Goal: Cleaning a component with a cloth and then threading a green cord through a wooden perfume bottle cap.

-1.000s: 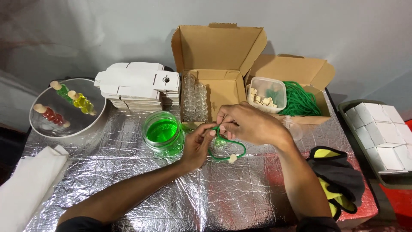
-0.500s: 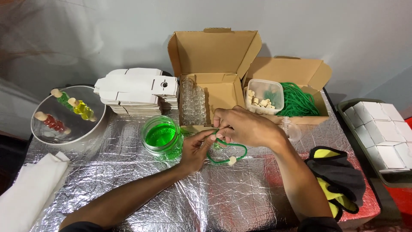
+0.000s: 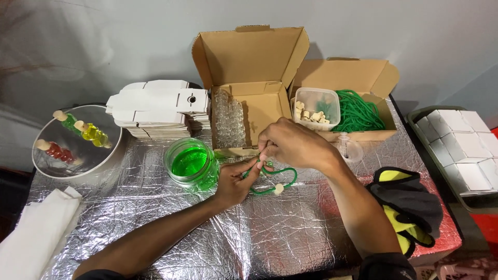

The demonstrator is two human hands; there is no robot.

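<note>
Hands meet at the middle of a table covered in crinkled silver foil [image 3: 155,228], where we see both working a thin green cord with a small pale cork stopper on it [image 3: 274,184]. Our left hand [image 3: 233,184] pinches one end of the cord between thumb and fingertips; our right hand [image 3: 293,148] curls closed over the other end, just above. Compared with a second ago, the hands have barely shifted and the cord's loop lies in much the same place on the foil, so the fiddling at the cord's end seems unfinished. Just left of the hands stands a clear glass jar of bright green liquid [image 3: 191,163]. Behind them sits an open brown cardboard box holding small clear glass bottles [image 3: 231,119]. The right hand hides the cord's tip, so we cannot tell what the fingers grip there.
</note>
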